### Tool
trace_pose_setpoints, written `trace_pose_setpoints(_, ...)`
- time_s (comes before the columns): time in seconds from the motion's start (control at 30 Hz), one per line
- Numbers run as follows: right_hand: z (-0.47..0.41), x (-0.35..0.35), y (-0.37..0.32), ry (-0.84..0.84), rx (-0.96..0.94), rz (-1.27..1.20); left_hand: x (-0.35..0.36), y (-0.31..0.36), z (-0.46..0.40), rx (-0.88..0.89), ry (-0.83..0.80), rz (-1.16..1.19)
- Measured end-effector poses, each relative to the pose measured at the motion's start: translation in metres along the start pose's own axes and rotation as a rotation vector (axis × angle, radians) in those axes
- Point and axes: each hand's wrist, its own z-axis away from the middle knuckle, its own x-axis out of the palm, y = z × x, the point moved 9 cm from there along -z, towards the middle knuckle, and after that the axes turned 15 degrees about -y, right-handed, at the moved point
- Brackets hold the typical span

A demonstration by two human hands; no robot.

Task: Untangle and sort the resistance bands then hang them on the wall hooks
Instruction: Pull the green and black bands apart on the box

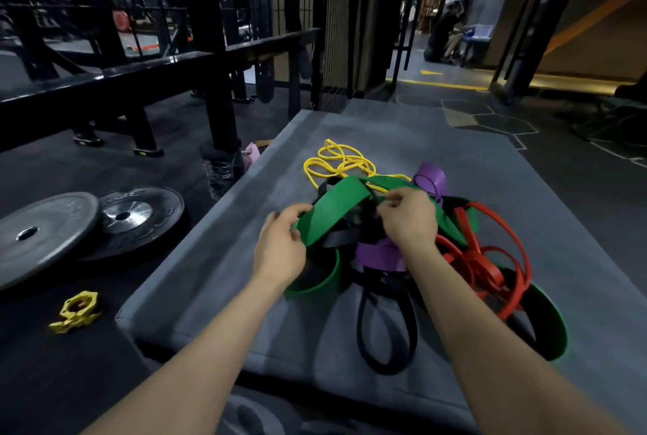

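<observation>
Bands lie tangled in a pile on the mat (210, 259). I have my left hand (280, 245) gripping the green band (336, 203) at the pile's left edge, and my right hand (408, 221) pinching the same band over the pile's middle. Yellow band (336, 161) lies behind the pile, red band (483, 259) on its right.

Tangled bands are seen in green (332, 210), yellow (336, 161), purple (380, 256), red (486, 256) and black (385, 333), on a grey mat (210, 277).
</observation>
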Motion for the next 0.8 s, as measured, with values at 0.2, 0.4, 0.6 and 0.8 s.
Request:
trace_pose_setpoints(0.2,0.022,-0.034,-0.011,0.252,0.023,-0.12,-0.005,0.001,0.007,-0.018,-0.119,0.034)
trace_pose_setpoints(0.4,0.037,-0.001,-0.063,0.129,-0.289,-0.038,0.006,0.008,0.013,-0.02,-0.247,0.137)
trace_pose_setpoints(0.6,0.023,0.045,-0.051,-0.192,-0.271,-0.247,0.012,0.002,0.022,-0.025,-0.334,0.187)
trace_pose_setpoints(0.8,0.02,0.066,-0.047,-0.364,-0.273,-0.578,0.013,0.018,0.024,0.028,-0.263,-0.309)
